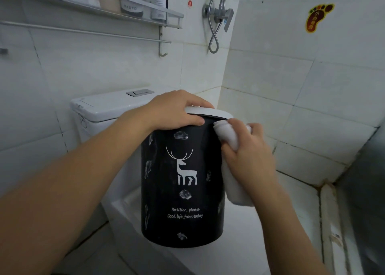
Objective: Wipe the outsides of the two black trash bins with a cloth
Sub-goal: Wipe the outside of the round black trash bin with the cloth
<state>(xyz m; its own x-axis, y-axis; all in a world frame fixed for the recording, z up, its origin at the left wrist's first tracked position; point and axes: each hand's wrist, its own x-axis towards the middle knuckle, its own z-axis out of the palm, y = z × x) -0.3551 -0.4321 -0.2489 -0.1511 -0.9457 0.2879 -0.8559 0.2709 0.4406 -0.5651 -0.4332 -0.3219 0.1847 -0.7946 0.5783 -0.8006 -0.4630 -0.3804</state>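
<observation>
My left hand (177, 110) grips the white rim of the black bin (181, 181), holding it up in front of the toilet (100, 108). My right hand (248, 151) clutches the cloth (227, 135) and presses it to the bin's right side, near the top. I judge I'm mid-wipe on this first bin; next I should turn it to reach unwiped sides. The bin reads "No litter, please / Good life, from today".

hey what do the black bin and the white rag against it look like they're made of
The black bin looks like smooth matte plastic, with printed white artwork and a lighter rim; coated metal can't be ruled out. The cloth gripped by the right hand looks like soft, thick fabric, folding and drooping limply.
</observation>
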